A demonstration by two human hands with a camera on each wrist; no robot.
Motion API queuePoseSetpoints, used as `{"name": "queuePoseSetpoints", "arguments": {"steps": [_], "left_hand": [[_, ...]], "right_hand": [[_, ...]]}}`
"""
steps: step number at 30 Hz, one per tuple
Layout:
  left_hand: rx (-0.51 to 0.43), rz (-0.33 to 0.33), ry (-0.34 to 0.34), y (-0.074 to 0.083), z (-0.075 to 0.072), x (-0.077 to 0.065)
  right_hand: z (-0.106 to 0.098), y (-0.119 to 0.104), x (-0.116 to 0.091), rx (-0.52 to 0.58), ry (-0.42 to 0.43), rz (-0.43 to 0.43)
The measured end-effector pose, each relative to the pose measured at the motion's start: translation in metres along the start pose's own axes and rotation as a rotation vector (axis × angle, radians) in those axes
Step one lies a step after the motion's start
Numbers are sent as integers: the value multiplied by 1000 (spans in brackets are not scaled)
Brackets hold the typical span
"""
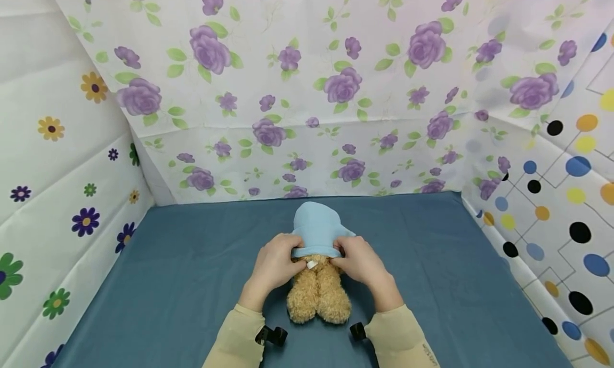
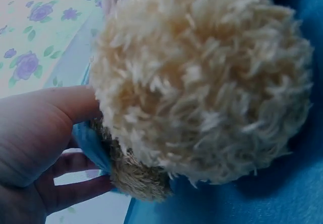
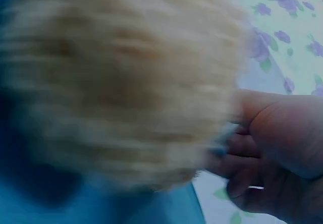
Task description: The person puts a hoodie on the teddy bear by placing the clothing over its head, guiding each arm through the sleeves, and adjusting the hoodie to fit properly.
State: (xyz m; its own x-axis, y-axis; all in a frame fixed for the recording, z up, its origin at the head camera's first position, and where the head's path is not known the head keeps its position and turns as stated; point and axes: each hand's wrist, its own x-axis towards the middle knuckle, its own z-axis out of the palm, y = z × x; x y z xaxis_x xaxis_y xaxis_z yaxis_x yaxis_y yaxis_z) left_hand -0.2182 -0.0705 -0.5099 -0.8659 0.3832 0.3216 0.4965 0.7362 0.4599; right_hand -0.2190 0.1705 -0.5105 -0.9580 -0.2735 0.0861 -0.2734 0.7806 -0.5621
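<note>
A curly tan teddy bear [image 1: 318,290] lies in the middle of the table, its legs pointing toward me. A light blue garment [image 1: 316,224] covers its head and most of its upper body, with a short flap sticking out at the right. My left hand [image 1: 278,258] pinches the left end of the garment's hem between thumb and fingers. At the other end of the hem, my right hand [image 1: 361,258] pinches the cloth likewise. A small white tag [image 1: 312,264] shows just below the hem. Both wrist views are largely filled by the bear's furry foot [image 2: 202,82].
A dark blue cloth [image 1: 192,272] covers the table. Behind it hangs a white sheet [image 1: 307,106] with purple roses. Flowered fabric [image 1: 53,186] lines the left side, and dotted fabric [image 1: 561,234] the right.
</note>
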Motion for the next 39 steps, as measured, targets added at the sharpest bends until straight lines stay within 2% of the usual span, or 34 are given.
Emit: {"name": "queuePoseSetpoints", "arguments": {"steps": [4, 7, 13, 18, 20, 22, 26, 28, 30, 34, 39], "left_hand": [[24, 7, 61, 1, 1, -2], [27, 21, 110, 0, 2, -3], [66, 48, 208, -1, 4, -1], [105, 36, 250, 0, 4, 1], [111, 17, 226, 0, 3, 1], [76, 6, 158, -3, -2, 0], [-133, 21, -40, -15, -19, -4], [-237, 41, -114, -21, -26, -6], [-271, 59, -151, -24, -30, -7], [-232, 83, -185, -25, -31, -5], [-274, 40, -238, -29, -35, -8]], "right_hand": [[13, -9, 0, -57, 120, 43], [21, -17, -1, -103, 176, 75], [33, -28, -1, -167, 218, 125], [38, -33, 0, -225, 224, 149], [38, -34, 0, -235, 206, 148], [35, -33, -1, -219, 159, 137], [19, -27, -3, -91, -5, 120], [10, -25, -6, -20, -66, 112], [4, -25, -7, 19, -88, 96], [0, -25, -7, 32, -100, 42], [-5, -26, -8, 101, -203, 10]]}}
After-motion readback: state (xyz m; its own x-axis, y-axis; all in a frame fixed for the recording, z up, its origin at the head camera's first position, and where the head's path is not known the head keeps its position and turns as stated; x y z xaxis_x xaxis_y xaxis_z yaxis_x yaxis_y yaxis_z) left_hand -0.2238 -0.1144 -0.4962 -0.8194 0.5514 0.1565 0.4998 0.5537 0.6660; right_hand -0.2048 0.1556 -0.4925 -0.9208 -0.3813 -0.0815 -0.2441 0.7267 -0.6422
